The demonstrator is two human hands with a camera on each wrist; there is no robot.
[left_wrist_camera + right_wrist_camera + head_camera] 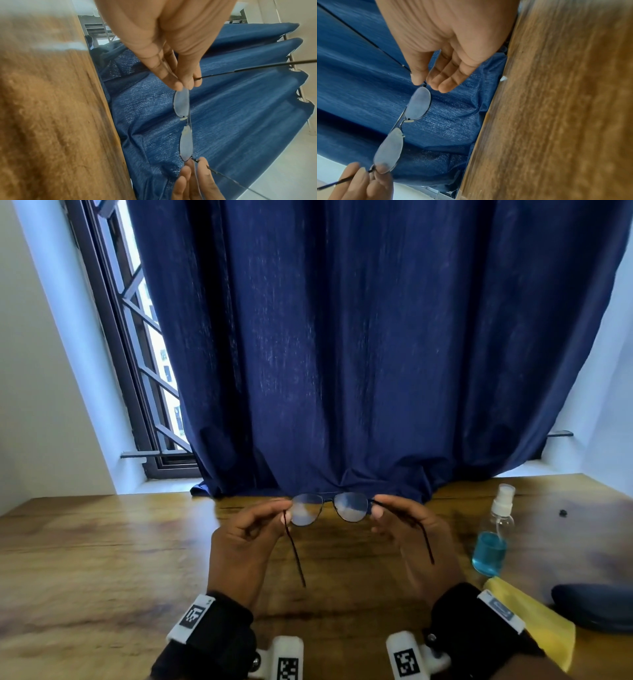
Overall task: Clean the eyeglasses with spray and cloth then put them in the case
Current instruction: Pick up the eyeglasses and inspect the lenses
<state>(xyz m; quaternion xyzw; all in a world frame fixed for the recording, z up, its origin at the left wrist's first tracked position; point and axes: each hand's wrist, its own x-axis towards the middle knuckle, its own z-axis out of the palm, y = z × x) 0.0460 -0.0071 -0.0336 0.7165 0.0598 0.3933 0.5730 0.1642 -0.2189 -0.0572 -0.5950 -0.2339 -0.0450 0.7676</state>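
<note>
One yellow cloth [534, 623] nearest, flat on the tabletop [102, 559], just right of the right wrist. One dark blue case [596, 607] right of the cloth, whether they touch I can't tell. One spray bottle [493, 537] upright beyond the cloth, blue liquid in its lower part, white pump on top.

One pair of eyeglasses [330, 506] held up above the tabletop, left of the bottle, both temples unfolded toward the person, two lenses facing the curtain. Left hand [245, 542] pinches the frame at its left hinge, thumb and fingertips closed on it. Right hand [414, 537] pinches the right hinge, other fingers loosely extended.

One dark blue curtain [376, 337] behind the eyeglasses, hem bunched on the tabletop's far edge. One barred window [137, 337] left of the curtain.
</note>
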